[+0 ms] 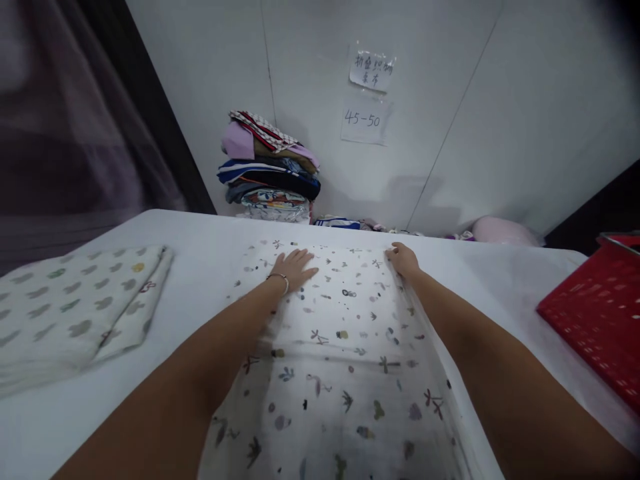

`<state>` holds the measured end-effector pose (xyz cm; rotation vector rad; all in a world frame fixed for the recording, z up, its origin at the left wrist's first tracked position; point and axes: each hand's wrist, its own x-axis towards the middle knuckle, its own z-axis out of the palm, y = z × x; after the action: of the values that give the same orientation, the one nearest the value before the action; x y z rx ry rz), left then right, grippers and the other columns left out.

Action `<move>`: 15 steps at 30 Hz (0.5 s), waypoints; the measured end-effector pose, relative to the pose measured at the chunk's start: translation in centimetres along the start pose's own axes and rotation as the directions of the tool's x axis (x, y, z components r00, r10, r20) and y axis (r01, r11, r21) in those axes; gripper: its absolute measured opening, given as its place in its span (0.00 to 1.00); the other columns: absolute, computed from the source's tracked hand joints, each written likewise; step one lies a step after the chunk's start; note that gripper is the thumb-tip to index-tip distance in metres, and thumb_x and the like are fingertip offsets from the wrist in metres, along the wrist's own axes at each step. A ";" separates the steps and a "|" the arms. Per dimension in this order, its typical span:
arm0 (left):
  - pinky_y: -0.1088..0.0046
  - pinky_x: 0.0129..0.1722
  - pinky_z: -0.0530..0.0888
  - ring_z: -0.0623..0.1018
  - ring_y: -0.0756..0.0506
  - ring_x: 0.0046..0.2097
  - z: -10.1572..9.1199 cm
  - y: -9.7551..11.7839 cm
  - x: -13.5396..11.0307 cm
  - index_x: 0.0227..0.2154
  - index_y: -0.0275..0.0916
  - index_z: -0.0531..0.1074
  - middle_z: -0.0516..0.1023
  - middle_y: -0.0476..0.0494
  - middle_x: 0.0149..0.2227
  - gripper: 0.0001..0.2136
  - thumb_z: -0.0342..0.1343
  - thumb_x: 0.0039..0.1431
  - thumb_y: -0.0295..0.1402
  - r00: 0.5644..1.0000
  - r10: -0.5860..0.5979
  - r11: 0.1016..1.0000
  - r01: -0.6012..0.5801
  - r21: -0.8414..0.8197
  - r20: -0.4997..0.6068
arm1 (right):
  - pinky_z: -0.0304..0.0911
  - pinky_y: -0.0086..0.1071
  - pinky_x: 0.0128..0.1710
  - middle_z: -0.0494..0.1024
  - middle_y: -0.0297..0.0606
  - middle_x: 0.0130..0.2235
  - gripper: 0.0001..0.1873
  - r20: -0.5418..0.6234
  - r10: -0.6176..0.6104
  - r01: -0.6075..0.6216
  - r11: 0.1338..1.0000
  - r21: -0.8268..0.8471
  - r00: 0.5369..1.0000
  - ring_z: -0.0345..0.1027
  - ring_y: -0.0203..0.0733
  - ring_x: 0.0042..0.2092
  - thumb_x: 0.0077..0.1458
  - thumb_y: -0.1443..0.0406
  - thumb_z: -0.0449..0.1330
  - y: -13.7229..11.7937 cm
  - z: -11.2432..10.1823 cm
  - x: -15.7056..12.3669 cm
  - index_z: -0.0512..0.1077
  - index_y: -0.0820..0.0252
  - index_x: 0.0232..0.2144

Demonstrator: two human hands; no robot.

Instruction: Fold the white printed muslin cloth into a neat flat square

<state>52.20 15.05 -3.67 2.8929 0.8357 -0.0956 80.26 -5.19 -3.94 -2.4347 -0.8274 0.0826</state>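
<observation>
A thin white cloth (pixel 345 347) printed with small plants and animals lies spread on the white table (pixel 200 247), running from the near edge to the far side. My left hand (pixel 295 267) lies flat on its far left part, fingers stretched out, a bracelet at the wrist. My right hand (pixel 403 260) rests on the cloth's far right corner with fingers curled, seemingly gripping the edge.
A folded white cloth with grey and green prints (pixel 70 307) lies at the left of the table. A red plastic basket (pixel 595 313) stands at the right edge. A stack of folded fabrics (pixel 270 167) sits against the white wall, under two paper notes (pixel 370 70).
</observation>
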 end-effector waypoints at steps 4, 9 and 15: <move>0.52 0.61 0.45 0.44 0.41 0.66 -0.8 0.3 0.4 0.62 0.45 0.50 0.43 0.46 0.67 0.31 0.33 0.59 0.53 1.000 -0.021 1.000 0.022 -0.018 0.016 | 0.58 0.35 0.51 0.69 0.48 0.54 0.26 -0.009 -0.014 0.014 1.000 0.027 1.000 0.64 0.45 0.52 0.59 0.57 0.48 0.2 -0.9 -2.1 0.62 0.65 0.56; 0.51 0.61 0.46 0.46 0.39 0.66 -0.7 -0.1 -3.6 0.60 0.42 0.55 0.45 0.42 0.66 0.31 0.38 0.58 0.52 1.000 -0.006 1.000 0.006 0.003 -0.010 | 0.44 0.47 0.61 0.54 0.47 0.63 0.29 0.058 -0.336 0.341 0.930 -0.135 0.940 0.42 0.51 0.65 0.59 0.55 0.46 1.3 -1.6 -8.7 0.57 0.63 0.59; 0.48 0.61 0.44 0.44 0.39 0.66 0.4 -3.4 -8.1 0.62 0.45 0.50 0.44 0.45 0.67 0.32 0.35 0.58 0.54 0.993 -0.111 0.993 0.113 0.036 -0.038 | 0.37 0.53 0.61 0.45 0.44 0.66 0.36 0.353 -0.382 0.470 0.857 -0.211 0.854 0.32 0.51 0.66 0.59 0.45 0.37 0.7 -1.1 -13.3 0.51 0.60 0.62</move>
<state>43.51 13.61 -3.61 2.8897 1.0134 -0.0715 70.14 -13.94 -4.92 -2.4667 -1.6134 0.1736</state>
